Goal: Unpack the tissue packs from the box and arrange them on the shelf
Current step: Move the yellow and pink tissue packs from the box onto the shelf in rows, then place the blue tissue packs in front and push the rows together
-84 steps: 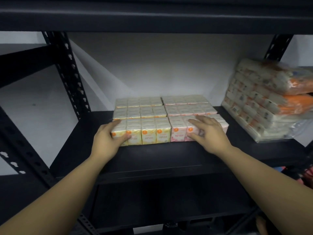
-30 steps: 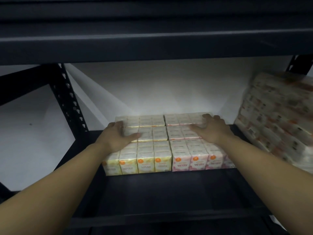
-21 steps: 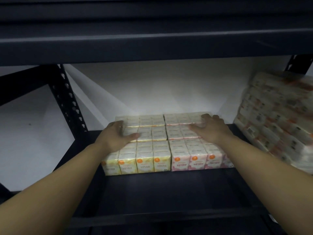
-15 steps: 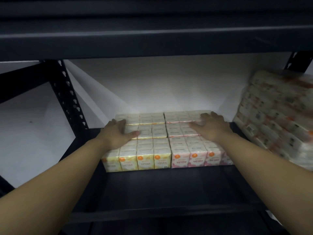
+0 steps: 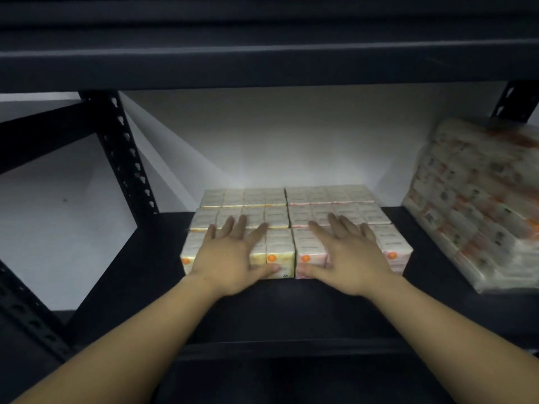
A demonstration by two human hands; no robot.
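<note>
Small tissue packs stand in tight rows on the black shelf [image 5: 291,310]: yellow packs [image 5: 253,199] on the left, pink packs [image 5: 329,196] on the right. My left hand [image 5: 236,258] lies flat on the front yellow row, fingers spread, thumb against the front face. My right hand [image 5: 347,258] lies flat on the front pink row the same way. Neither hand grips a pack. The box is not in view.
A large wrapped bundle of tissue packs [image 5: 481,205] leans on the shelf's right end. A black perforated upright [image 5: 125,158] stands at the left, and the upper shelf beam [image 5: 262,62] hangs low overhead. White wall behind.
Both hands have slid from the middle rows toward me onto the front row, fingers now spread flat. The block of packs stays in place.
</note>
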